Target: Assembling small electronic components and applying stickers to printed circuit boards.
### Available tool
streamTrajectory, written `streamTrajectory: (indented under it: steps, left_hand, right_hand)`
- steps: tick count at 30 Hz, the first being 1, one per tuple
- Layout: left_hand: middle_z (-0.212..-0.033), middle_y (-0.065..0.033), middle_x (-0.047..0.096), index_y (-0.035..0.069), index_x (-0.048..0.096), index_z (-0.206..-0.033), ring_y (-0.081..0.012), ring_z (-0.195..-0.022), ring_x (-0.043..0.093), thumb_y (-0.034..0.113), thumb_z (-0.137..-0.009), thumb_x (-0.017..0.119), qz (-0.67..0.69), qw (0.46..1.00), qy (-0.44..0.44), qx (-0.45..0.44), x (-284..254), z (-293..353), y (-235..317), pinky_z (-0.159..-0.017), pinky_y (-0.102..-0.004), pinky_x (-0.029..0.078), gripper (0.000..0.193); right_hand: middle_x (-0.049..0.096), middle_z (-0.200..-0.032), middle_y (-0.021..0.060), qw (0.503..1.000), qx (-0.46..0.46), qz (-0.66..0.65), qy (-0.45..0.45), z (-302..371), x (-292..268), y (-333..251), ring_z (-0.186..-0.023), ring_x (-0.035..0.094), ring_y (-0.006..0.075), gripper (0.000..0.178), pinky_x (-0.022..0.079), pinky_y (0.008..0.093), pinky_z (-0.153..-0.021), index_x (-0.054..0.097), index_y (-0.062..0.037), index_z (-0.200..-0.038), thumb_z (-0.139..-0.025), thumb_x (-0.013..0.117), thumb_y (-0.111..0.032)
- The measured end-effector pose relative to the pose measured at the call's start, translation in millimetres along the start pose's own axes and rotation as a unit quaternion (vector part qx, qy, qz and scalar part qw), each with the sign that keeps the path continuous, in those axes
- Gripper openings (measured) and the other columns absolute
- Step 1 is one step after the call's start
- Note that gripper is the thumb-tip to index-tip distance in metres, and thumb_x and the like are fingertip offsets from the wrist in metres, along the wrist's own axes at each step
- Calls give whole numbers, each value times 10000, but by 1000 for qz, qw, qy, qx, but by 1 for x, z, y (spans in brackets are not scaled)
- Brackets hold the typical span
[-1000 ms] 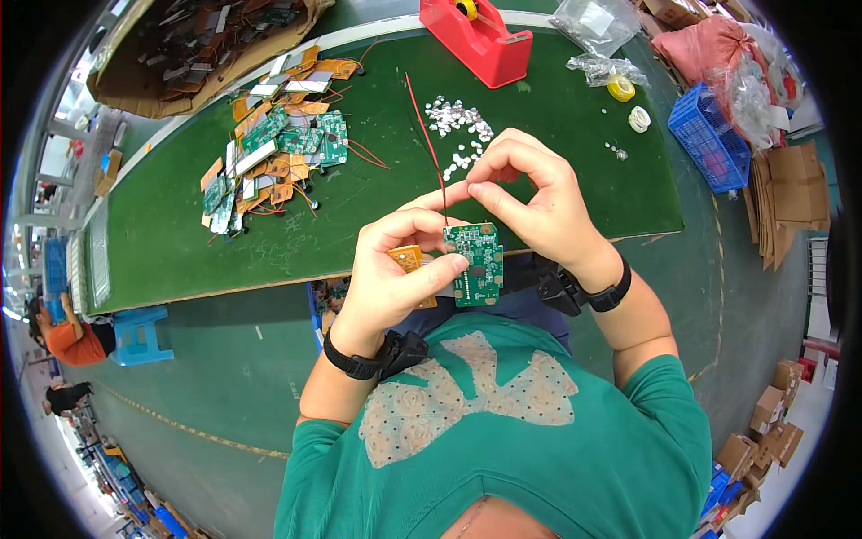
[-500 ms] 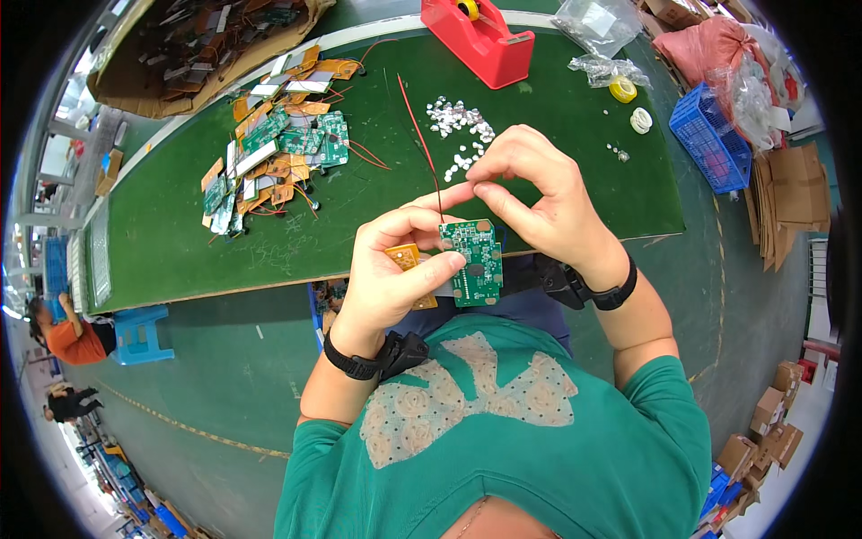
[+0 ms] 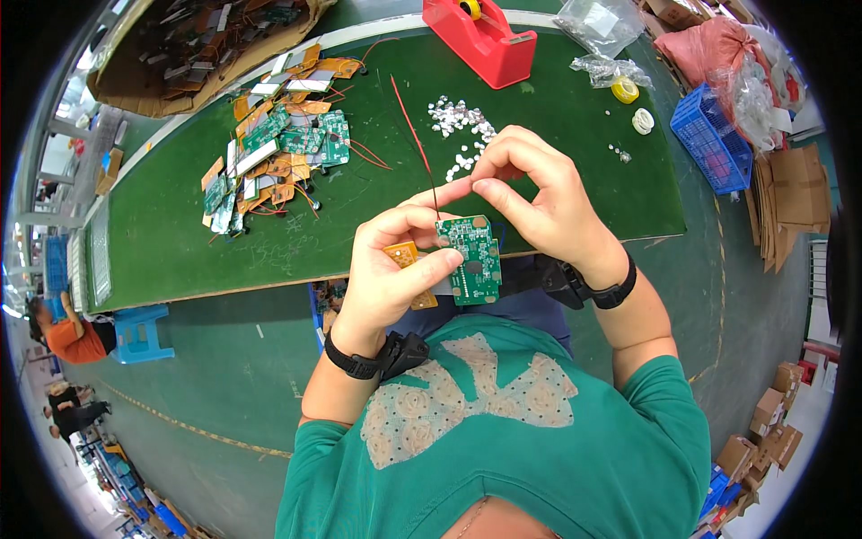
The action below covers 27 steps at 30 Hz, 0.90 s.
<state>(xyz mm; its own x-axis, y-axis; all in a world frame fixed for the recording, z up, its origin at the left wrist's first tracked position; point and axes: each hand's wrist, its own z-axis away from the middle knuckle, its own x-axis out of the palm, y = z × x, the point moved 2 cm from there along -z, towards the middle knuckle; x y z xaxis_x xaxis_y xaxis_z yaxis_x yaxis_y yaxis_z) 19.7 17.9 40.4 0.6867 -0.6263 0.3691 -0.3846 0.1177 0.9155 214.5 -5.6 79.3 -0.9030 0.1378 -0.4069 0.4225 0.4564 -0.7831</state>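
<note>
My left hand [image 3: 386, 262] is closed on a green circuit board [image 3: 473, 260], its thumb pressed on the board's left side. An orange flexible board [image 3: 411, 260] shows between the palm and the green board. From the top of the green board a red and black wire pair [image 3: 415, 130] sticks up over the table. My right hand [image 3: 532, 184] is pinched, thumb against forefinger, by the tip of the left forefinger; whatever lies in the pinch is too small to make out. Just beyond the fingers lie several small white pieces [image 3: 460, 121].
A pile of circuit boards [image 3: 278, 144] with wires covers the table's left part. A cardboard box [image 3: 135, 81] of more boards stands behind it. A red tape dispenser [image 3: 489, 45] sits at the far edge. Tape rolls [image 3: 642, 120] and a blue crate [image 3: 711, 139] are to the right.
The wire pair and green board have shifted slightly left. Both hands hold nearly the same pose, the right still pinched by the left forefinger.
</note>
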Motion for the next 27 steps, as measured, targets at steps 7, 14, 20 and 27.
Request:
streamTrajectory:
  steps: [7,14,20,27]
  left_hand:
    - [-1326,-220,544,11,609,-922,-1,-704,464,-62,-750,700,32,999,28,-19,9,-1,0,-710,-202,485,209]
    - [-1339,-227,529,5,606,-915,-16,-747,525,-64,-755,691,5,1000,16,1,2,-1,0,-734,-228,515,194]
    - [-1339,-220,532,7,608,-916,-19,-785,521,-61,-754,695,14,1000,13,11,5,-2,-2,-761,-218,492,196]
    - [-1337,-222,533,-4,612,-933,-52,-863,575,-64,-758,694,-23,1000,13,14,3,-1,-2,-774,-228,498,203]
  right_hand:
    - [554,-800,88,1000,2,29,-3,1,0,2,-750,547,220,84,458,329,-675,583,-1,-850,-811,649,-35]
    - [566,-807,59,997,68,-39,10,5,3,3,-725,554,138,70,460,275,-640,594,12,-876,-845,634,-37]
    - [570,-811,50,994,92,-48,24,9,6,4,-704,541,116,75,450,246,-627,612,3,-887,-833,648,-35]
    - [563,-788,50,997,45,27,57,2,2,0,-718,551,135,86,449,251,-633,605,-7,-857,-804,664,-40]
